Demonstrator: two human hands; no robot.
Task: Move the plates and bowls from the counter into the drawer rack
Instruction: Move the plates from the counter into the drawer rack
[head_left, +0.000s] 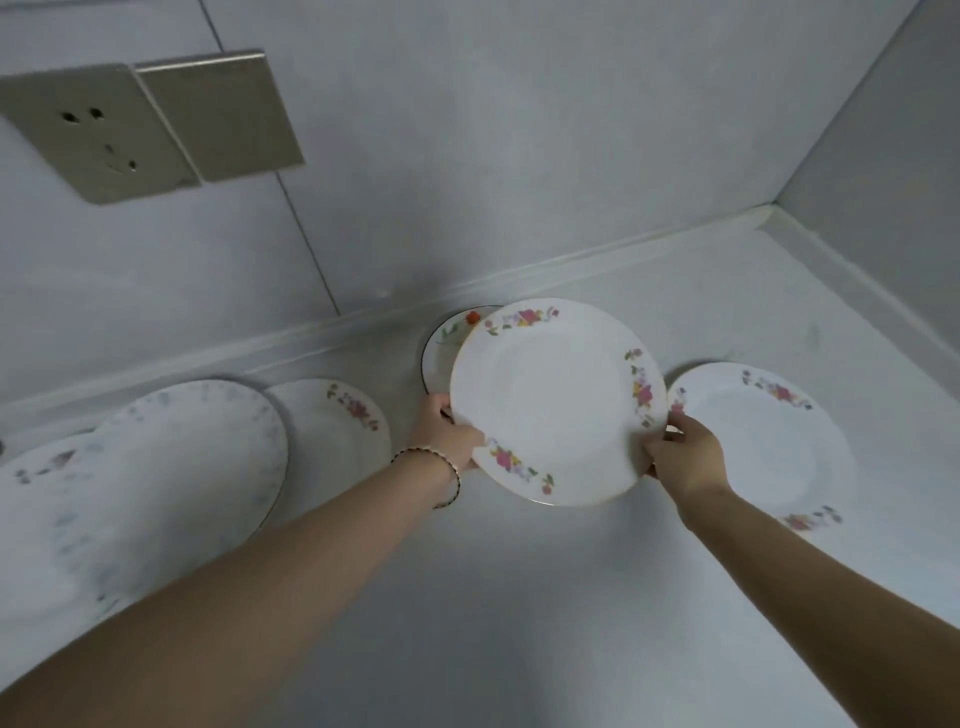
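Both hands grip one flowered plate (550, 400) by its rim. The left hand (449, 434) pinches the left edge and the right hand (683, 452) pinches the right edge, so the plate lies between them, on the far side of both wrists. It seems to be a little above the counter (519, 597), with its face turned toward the person, and it covers part of a dark-rimmed plate (441, 348) behind it. A second flowered plate (769, 441) lies flat just beside the right hand. A third flowered plate (332, 431) and a large grey-patterned plate (197, 457) lie to the left. The drawer rack is not in view, so I judge the plate must travel toward the near side, between the two arms.
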